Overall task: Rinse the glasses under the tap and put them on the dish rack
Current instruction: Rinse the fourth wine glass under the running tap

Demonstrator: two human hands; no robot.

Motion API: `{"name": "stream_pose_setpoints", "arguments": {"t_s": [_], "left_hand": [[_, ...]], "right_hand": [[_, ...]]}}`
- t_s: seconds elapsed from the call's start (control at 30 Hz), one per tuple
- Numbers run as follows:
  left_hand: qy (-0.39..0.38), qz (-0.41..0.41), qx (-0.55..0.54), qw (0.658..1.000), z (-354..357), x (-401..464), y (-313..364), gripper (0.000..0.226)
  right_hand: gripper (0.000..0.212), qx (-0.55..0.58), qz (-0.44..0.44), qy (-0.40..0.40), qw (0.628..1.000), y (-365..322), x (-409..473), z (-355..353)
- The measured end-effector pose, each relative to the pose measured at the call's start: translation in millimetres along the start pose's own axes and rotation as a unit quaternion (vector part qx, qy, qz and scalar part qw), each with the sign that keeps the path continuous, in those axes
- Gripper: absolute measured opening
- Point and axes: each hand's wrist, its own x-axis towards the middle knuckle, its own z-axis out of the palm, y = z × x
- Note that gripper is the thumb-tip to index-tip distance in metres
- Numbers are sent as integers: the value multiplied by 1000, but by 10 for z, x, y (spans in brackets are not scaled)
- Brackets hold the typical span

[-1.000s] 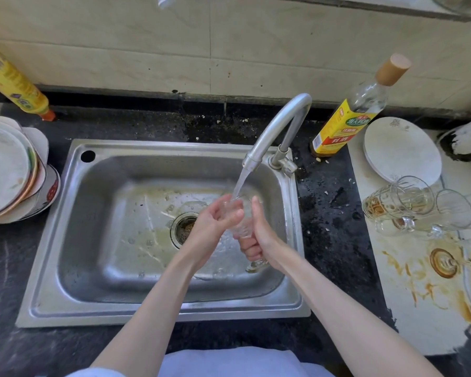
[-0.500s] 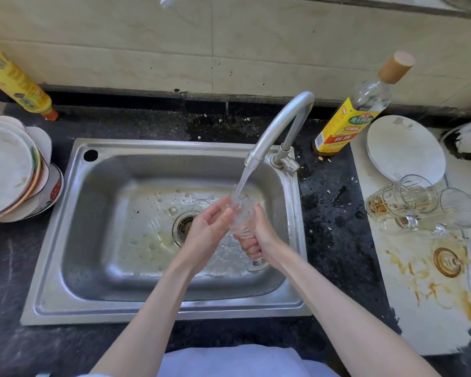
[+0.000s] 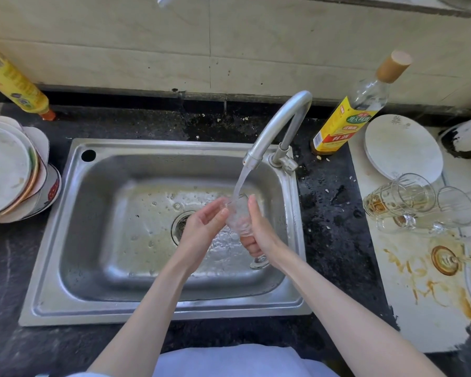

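Observation:
A clear stemmed glass [image 3: 239,217] is held over the steel sink [image 3: 158,308], its mouth up under the running tap [image 3: 272,131]. My right hand [image 3: 259,231] grips the glass, fingers curled round its lower bowl and stem; the foot [image 3: 259,263] pokes out below. My left hand [image 3: 203,225] lies against the glass's left side with its fingers nearly straight. Water streams from the spout into the glass. Several dirty glasses [image 3: 408,202] lie on their sides on the white board at the right. No dish rack is visible.
A stack of plates [image 3: 8,170] stands left of the sink. A yellow bottle [image 3: 14,83] leans at the back left. A cooking-wine bottle [image 3: 348,118] and a white plate [image 3: 403,145] stand right of the tap. The white board [image 3: 419,308] is stained brown.
Both hands have shifted the glass slightly up and back under the stream. My left hand's fingers have opened along the glass's side.

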Motion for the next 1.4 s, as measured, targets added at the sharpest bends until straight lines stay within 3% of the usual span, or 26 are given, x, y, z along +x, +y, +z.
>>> {"name": "stream_pose_setpoints", "arguments": {"t_s": [0.13, 0.23, 0.4, 0.5, 0.57, 0.63, 0.73, 0.8, 0.87, 0.93, 1.0, 1.07, 1.2, 1.27, 1.33, 1.4], "left_hand": [[21, -8, 14, 1000, -31, -5, -46, 40], [28, -26, 3, 999, -49, 12, -114, 40], [44, -98, 13, 994, -76, -1, -192, 21], [114, -54, 64, 990, -71, -28, -174, 17], [118, 7, 90, 989, -42, -48, -98, 18], [82, 50, 112, 989, -31, -54, 11, 22], [-32, 80, 228, 970, -42, -49, 226, 20], [-118, 97, 331, 931, -36, -19, 375, 16], [-188, 119, 440, 870, 13, 30, 484, 23], [-229, 136, 518, 813, 62, 90, 523, 31], [-240, 159, 543, 789, 71, 138, 499, 35], [-211, 172, 547, 792, 49, 172, 444, 32], [-84, 161, 469, 864, 70, 161, 375, 11], [-56, 176, 440, 879, 86, 133, 346, 18], [-113, 199, 454, 861, 81, 104, 360, 15], [-223, 195, 520, 801, 63, 109, 420, 22]], "right_hand": [[75, -50, 68, 24, 996, -43, 59, -57], [62, -84, 80, 9, 993, -113, 85, -92], [49, -173, 123, -21, 977, -243, 58, -119], [44, -259, 90, 5, 962, -261, 73, -126], [46, -217, 85, 8, 973, -241, 98, -148], [50, -147, 91, 21, 985, -234, 113, -177], [52, -137, 65, 52, 987, -230, 143, -233], [52, -126, 39, 52, 990, -257, 151, -254], [54, -97, 20, 42, 994, -279, 171, -258], [52, -83, 4, 32, 996, -296, 195, -260], [51, -79, -12, 19, 997, -302, 207, -281], [59, -89, -32, 11, 995, -312, 196, -304], [52, -111, -93, 26, 989, -166, 217, -259], [56, -107, -121, 41, 986, -110, 206, -202], [52, -93, -121, 52, 987, -120, 197, -202], [62, -58, -77, 29, 995, -152, 205, -211]]}}
